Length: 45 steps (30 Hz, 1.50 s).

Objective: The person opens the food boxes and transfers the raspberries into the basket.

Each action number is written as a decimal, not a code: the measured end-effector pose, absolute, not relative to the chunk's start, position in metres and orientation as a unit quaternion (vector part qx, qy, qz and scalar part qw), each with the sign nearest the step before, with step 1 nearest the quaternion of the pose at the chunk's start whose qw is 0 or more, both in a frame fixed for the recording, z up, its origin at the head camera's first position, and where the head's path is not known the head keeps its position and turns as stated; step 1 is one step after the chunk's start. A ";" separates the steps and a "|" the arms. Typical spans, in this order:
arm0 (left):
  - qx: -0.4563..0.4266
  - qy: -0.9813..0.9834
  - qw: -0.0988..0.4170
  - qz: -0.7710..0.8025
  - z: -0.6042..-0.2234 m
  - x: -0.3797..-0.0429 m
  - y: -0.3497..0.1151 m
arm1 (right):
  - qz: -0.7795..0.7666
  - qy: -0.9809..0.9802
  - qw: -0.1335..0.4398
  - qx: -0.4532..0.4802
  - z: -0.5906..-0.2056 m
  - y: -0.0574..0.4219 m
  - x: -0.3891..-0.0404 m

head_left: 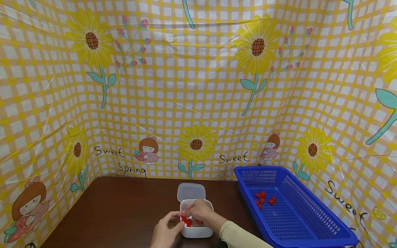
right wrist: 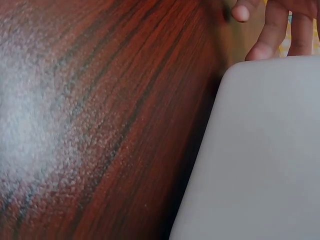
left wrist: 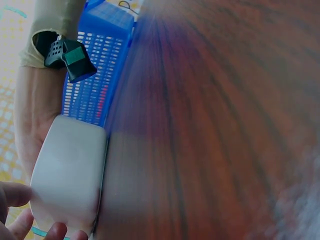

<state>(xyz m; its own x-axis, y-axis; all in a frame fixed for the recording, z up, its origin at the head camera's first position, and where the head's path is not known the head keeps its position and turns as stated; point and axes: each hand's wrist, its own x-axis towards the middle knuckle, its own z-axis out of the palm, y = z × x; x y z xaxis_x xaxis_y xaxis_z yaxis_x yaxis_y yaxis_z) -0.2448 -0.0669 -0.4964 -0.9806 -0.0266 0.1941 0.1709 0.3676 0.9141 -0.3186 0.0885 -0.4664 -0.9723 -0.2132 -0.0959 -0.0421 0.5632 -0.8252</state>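
A white plastic container (head_left: 197, 233) stands on the table with its translucent lid (head_left: 191, 193) folded back behind it. Small red pieces (head_left: 188, 223) lie inside, near its left wall. My left hand (head_left: 165, 230) holds the container's left side, thumb and index finger at the rim. In the left wrist view, its fingertips (left wrist: 56, 231) touch the white outer wall. My right hand (head_left: 200, 210) reaches down inside with bent fingers, close to the red pieces. The wall and the hand's own back hide its fingertips, so whether it pinches a piece does not show.
A blue perforated basket (head_left: 305, 225) stands to the right, holding several small red figures (head_left: 262, 196). Dark brown wood-grain table (head_left: 124, 210) extends to the left. Checked sunflower cloth (head_left: 198, 93) hangs behind and at both sides. A black device (left wrist: 70, 59) sits at the right sleeve.
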 end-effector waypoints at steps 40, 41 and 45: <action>-0.030 -0.820 0.092 -0.564 -0.491 -0.243 -0.065 | -0.497 0.860 0.087 -0.078 -0.446 0.099 -0.322; -0.030 -0.819 0.090 -0.565 -0.491 -0.243 -0.065 | -0.498 0.859 0.089 -0.076 -0.444 0.100 -0.322; -0.024 -0.818 0.081 -0.569 -0.490 -0.244 -0.065 | -0.513 0.850 0.094 -0.076 -0.436 0.104 -0.322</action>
<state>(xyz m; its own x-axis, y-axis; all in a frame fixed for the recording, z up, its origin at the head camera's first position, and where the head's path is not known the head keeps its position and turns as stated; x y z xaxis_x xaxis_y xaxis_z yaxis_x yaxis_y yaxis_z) -0.2438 -0.0647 -0.4897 -0.9855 -0.0532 0.1608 0.1324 0.3505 0.9272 -0.3222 0.1043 -0.4356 -0.9709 -0.2250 -0.0815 -0.0325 0.4613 -0.8866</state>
